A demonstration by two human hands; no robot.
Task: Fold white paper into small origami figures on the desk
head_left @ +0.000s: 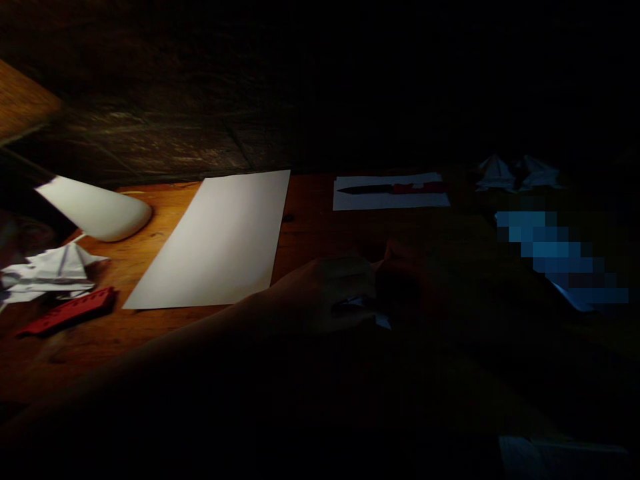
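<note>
My left hand (345,287) is closed, its fingers curled round a small folded piece of white paper (383,321); only slivers of the paper show. Against it is my right hand (407,273), in deep shadow. Its fingers look bent inward, but what they hold is hidden by the dark. Beyond the hands, a knife (390,189) with a dark blade and red handle lies across a stack of white paper (343,201). A large white sheet (220,233) lies flat to the left, partly behind my left forearm.
A white lamp base (107,210) stands on the wooden table (165,327) at left. Near it are folded paper figures (55,270) and a red perforated object (70,310). Two more paper figures (495,175) sit far right, above a pixelated bluish object (550,250). A dark wall (175,127) rises behind.
</note>
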